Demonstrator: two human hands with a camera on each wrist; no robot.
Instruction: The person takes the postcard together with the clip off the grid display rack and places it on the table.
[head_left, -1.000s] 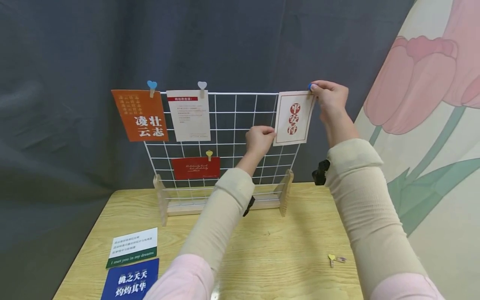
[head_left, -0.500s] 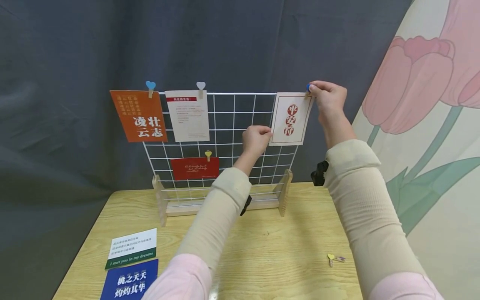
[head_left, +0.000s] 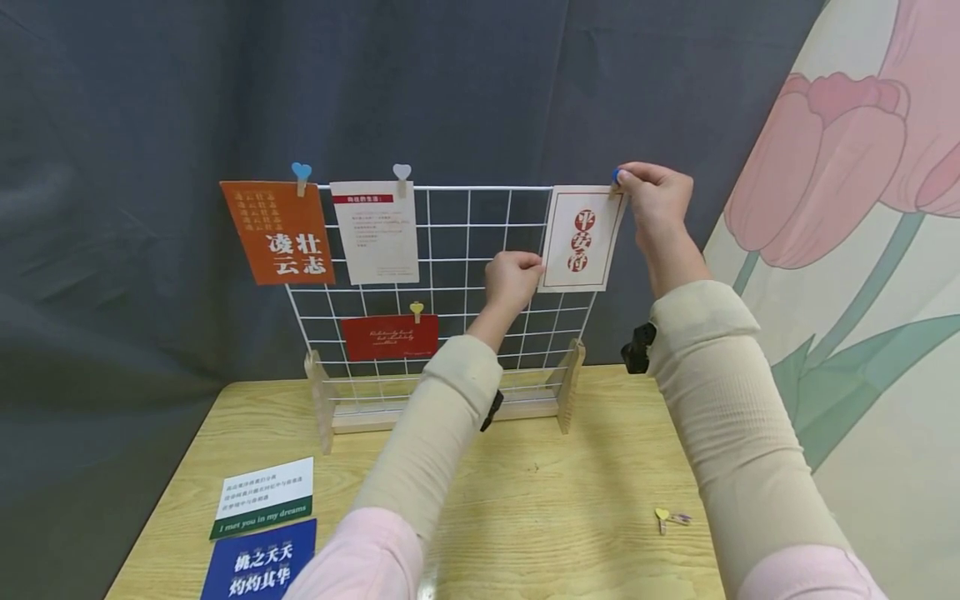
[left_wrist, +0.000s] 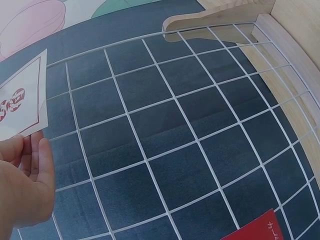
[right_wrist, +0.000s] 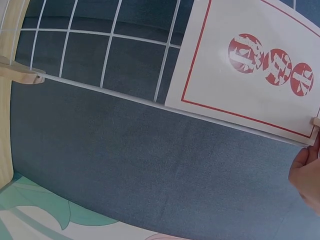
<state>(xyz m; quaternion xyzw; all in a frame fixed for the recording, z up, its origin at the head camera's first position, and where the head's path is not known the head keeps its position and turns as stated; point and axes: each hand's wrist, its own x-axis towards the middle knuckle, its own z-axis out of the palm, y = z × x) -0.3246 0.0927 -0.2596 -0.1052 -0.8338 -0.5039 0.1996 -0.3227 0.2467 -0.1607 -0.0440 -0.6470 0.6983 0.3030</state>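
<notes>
A white card (head_left: 581,240) with a red border and three red circles lies against the upper right of a white wire grid rack (head_left: 487,223). My left hand (head_left: 512,279) pinches the card's lower left edge between thumb and fingers, also seen on the card (left_wrist: 22,100) in the left wrist view. At its top right corner, my right hand (head_left: 662,200) pinches a small clothespin (head_left: 617,177) with a blue head. In the right wrist view only part of the right hand (right_wrist: 307,172) shows, and the clothespin is mostly cut off by the frame edge.
An orange card (head_left: 281,237), a white card with a red band (head_left: 375,242) and a red card (head_left: 390,337) hang clipped on the grid. On the table (head_left: 525,500) lie a white-green card (head_left: 262,496), a blue card (head_left: 258,558) and small clothespins (head_left: 670,518).
The whole scene shifted slightly left in the head view between the first frame and the second. Both hands keep their holds on the card and the clothespin.
</notes>
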